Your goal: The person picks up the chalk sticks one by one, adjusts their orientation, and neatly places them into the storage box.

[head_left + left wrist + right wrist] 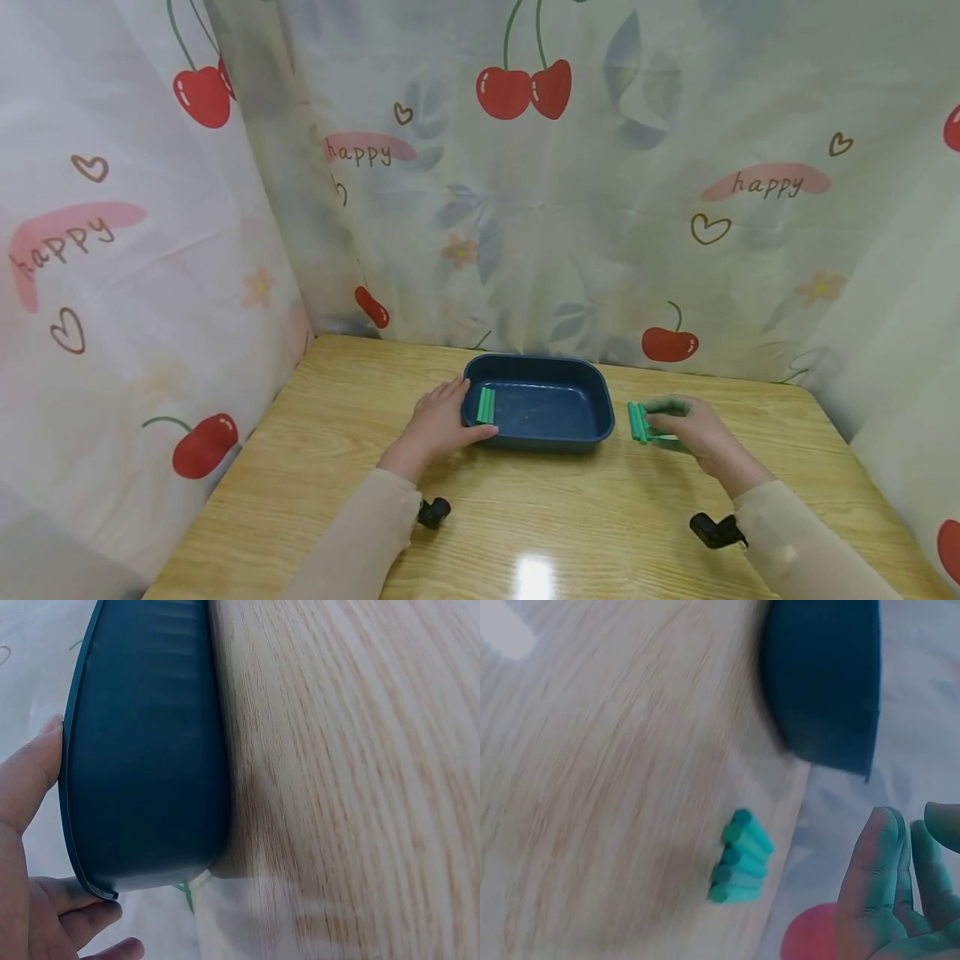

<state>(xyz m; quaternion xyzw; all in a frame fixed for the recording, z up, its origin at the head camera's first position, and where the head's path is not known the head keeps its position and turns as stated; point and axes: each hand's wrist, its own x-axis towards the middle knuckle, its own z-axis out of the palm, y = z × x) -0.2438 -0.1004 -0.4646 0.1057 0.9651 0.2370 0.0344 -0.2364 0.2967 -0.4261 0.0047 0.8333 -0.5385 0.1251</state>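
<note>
My left hand [442, 421] holds the left end of a dark blue plastic basin [540, 443], its thumb over the near rim. In the left wrist view, fingers [88, 922] reach round the basin's [150, 750] corner. A few green chalk-like sticks [487, 406] lie side by side inside, at the left end. To the right of the basin, several more green sticks [740, 859] lie together on the table. My right hand [697, 427] hovers just right of these sticks, fingers [870, 877] extended, green-tinted, and gripping nothing in the right wrist view.
The wood-grain table [540, 508] carries the basin near its back edge. Cherry-printed white cloth [540, 217] hangs behind and at both sides. Black wrist-worn devices [433, 512] show below both hands. Light glares off the table's front middle.
</note>
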